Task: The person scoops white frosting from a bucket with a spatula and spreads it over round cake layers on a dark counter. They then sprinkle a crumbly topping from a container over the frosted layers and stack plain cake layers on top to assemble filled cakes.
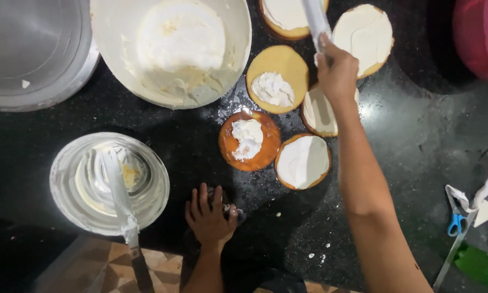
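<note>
While the left hand [210,214] rests flat, fingers spread, the outstretched right hand [336,68] grips a spatula [315,19].

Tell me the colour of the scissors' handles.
Blue, on the scissors at the right edge of the head view.

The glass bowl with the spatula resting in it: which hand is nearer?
Left. The left hand rests on the counter just right of the glass bowl; the right hand is far up-right over the cakes.
</note>
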